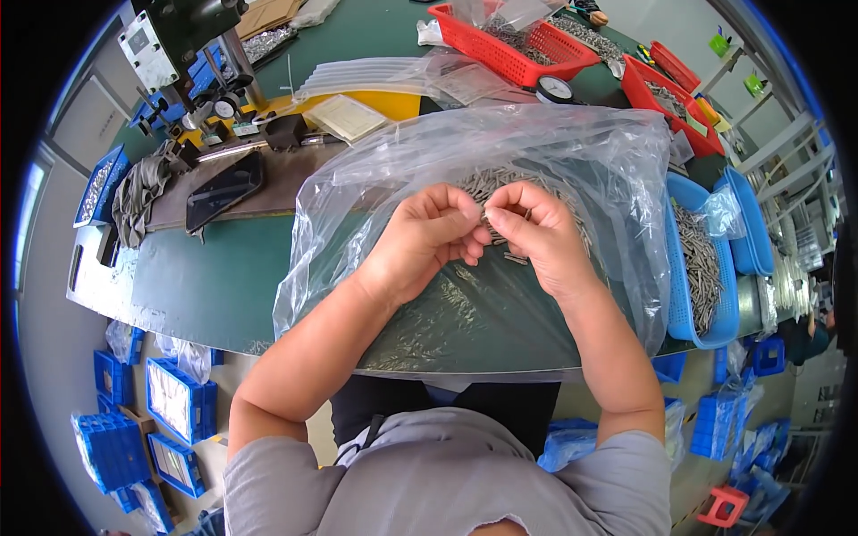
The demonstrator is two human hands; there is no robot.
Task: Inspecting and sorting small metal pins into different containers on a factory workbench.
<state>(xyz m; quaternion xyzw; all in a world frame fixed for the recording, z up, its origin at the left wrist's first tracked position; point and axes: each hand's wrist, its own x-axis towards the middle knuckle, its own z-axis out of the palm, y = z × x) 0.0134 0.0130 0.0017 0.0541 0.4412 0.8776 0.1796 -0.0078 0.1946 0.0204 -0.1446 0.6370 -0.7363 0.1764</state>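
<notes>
Over a clear plastic bag (357, 179) spread on the green table, my left hand (433, 230) and my right hand (539, 234) meet with thumbs and fingers pinched together. A small metal part (483, 217) shows between their fingertips, mostly hidden by them. Both hands are closed. Just behind and beneath them lies a pile of slim grey metal pins (572, 207) on the plastic. A few loose pins (516, 258) rest close below my right hand's fingers.
A blue basket (677, 295) of metal parts stands at the right, with a blue tray (749, 223) beside it. Red baskets (483, 55) sit at the back. Left of the bag are a phone (225, 191), a rag (140, 195) and a gauge stand (246, 76).
</notes>
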